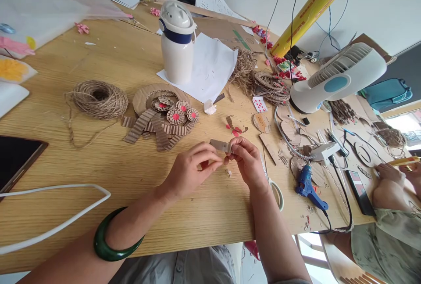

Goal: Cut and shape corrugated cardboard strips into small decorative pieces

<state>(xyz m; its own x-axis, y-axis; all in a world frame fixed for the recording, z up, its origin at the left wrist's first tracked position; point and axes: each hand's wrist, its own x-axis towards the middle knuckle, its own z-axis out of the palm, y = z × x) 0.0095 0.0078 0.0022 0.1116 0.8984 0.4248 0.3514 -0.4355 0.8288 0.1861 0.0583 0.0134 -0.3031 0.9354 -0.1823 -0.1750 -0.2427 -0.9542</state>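
My right hand (246,161) pinches a short, narrow grey-brown strip (218,145), apparently cardboard, whose free end points left. My left hand (192,167) is beside it, thumb and forefinger pressed together just below the strip; whatever lies between those fingertips is too small to make out. A tiny whitish scrap (229,172) lies on the table under the hands. Beyond my left hand rests a cardboard ring wreath (140,99) with corrugated bow strips and several rolled paper flowers (175,116) with red centres. Scissors (276,192) lie partly behind my right forearm.
A coil of twine (98,99) sits at left, near a phone (18,161) and a white cable (66,220). A white bottle (178,51) stands on paper behind. To the right are a blue glue gun (307,185), a fan (342,77) and another person's hands (393,178).
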